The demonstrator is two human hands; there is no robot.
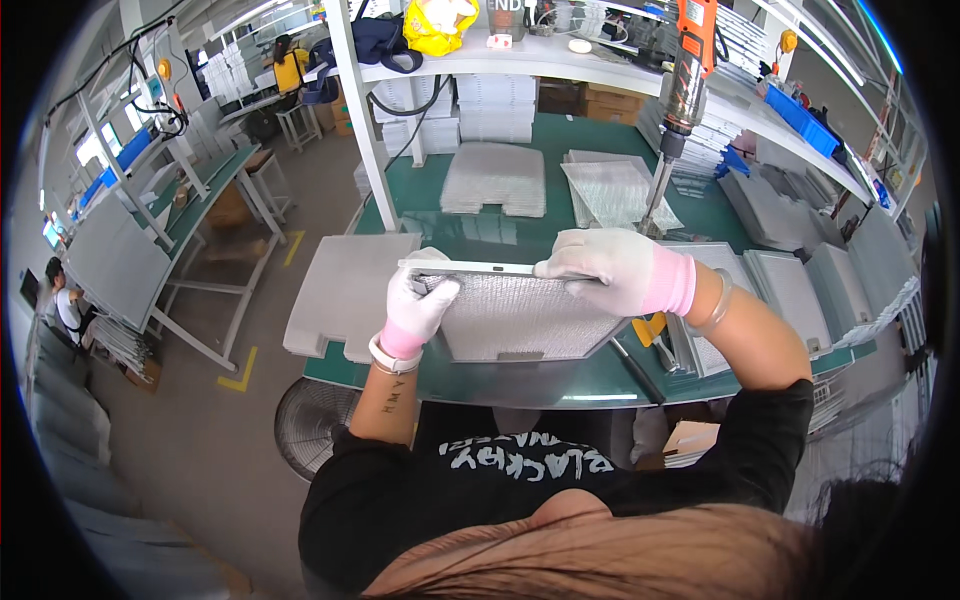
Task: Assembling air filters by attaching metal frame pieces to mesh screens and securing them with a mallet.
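Note:
A framed panel with silvery mesh [530, 325] stands tilted over the green table, its pale upper rail facing me. My left hand [418, 303], in a white glove with a pink cuff, is closed round the panel's upper left corner. Gloved the same way, my right hand [605, 268] grips the upper rail towards its right end; some of its fingers are hidden. Beyond that hand an orange electric screwdriver [690, 75] hangs upright, its long shaft reaching down near the table. To the right of the panel lies a tool with a black handle [640, 372].
A flat grey panel [345, 290] lies at the left, another notched one [495, 178] behind. Mesh sheets [620, 190] rest beside the screwdriver. Framed panels [790, 290] fill the right side. A white shelf [520, 58] spans the back, and a floor fan [312, 428] stands below left.

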